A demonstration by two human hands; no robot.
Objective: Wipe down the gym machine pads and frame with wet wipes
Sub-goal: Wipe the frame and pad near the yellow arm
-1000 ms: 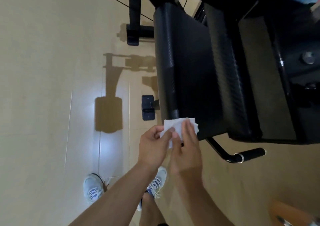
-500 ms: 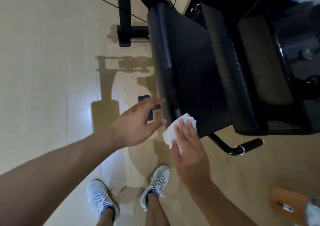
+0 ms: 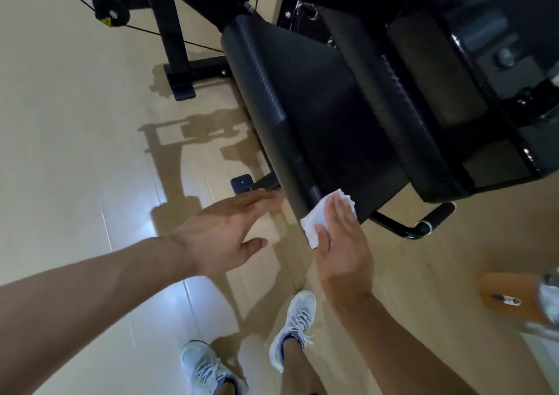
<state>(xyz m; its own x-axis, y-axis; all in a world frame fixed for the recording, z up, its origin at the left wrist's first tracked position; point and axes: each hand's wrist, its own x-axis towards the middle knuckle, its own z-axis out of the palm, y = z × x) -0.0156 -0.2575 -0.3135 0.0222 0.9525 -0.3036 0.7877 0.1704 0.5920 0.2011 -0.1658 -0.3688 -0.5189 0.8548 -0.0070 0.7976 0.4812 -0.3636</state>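
Where right hand (image 3: 341,243) presses, wipe (image 3: 317,222) half hidden.

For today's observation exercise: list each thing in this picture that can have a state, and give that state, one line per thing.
Wet wipe: unfolded, pressed flat against the near corner of the pad.
Right hand: fingers straight, pressing the wipe.
Left hand: open, holding nothing, beside the pad.
Seat pad: black, tilted, wipe at its lower edge.
Handle: untouched.

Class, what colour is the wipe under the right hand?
White; the wipe shows best in the head view, against the black pad.
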